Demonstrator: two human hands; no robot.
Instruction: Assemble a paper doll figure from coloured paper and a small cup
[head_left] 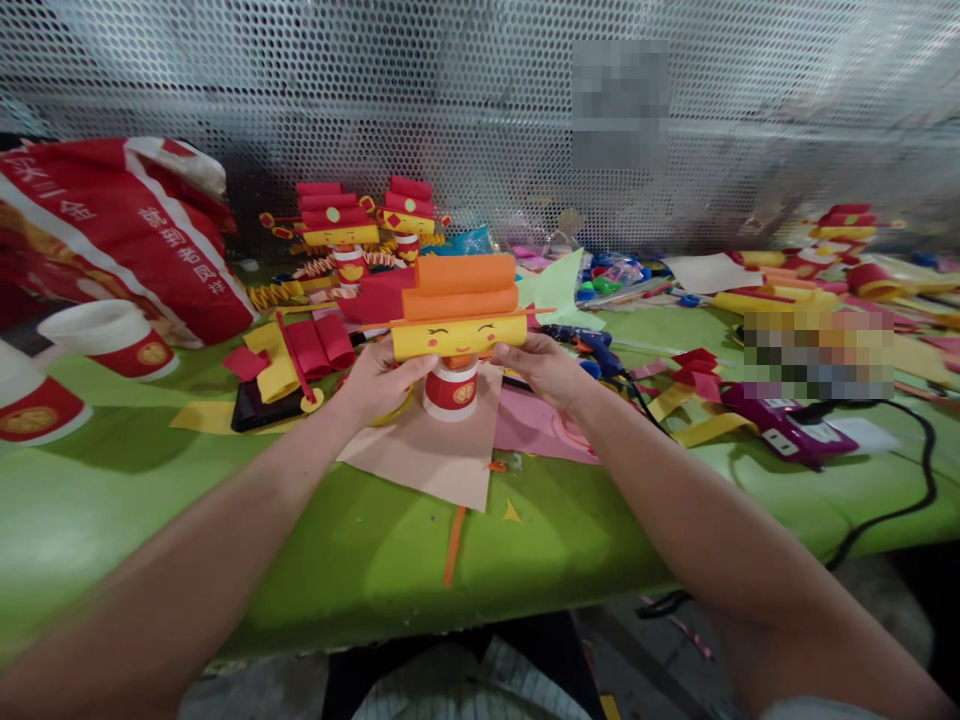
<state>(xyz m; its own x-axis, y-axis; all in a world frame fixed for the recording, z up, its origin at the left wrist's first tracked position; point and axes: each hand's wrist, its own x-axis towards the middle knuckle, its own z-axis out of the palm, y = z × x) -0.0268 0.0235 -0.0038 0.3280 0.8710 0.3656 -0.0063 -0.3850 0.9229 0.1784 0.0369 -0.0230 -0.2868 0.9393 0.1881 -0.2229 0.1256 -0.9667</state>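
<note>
Between my two hands is a paper figure [459,338], with a yellow rolled face with drawn eyes and pink cheeks, topped by stacked orange paper rolls [461,290]. My left hand [386,378] pinches the left end of the yellow roll, thumb in front. At its right end, my right hand [546,370] grips the same roll in a like way. Directly below the face stands a small red and white paper cup [450,390] with a gold emblem. It rests on a beige paper sheet [442,465]; whether face and cup are joined is hard to see.
Finished-looking red and yellow figures [339,225] stand behind. White and red cups [112,340] and a large red bag [127,230] are at left. On the right lie a blue glue gun [592,345], a purple power strip [795,425] with a black cord, and paper scraps [701,385].
</note>
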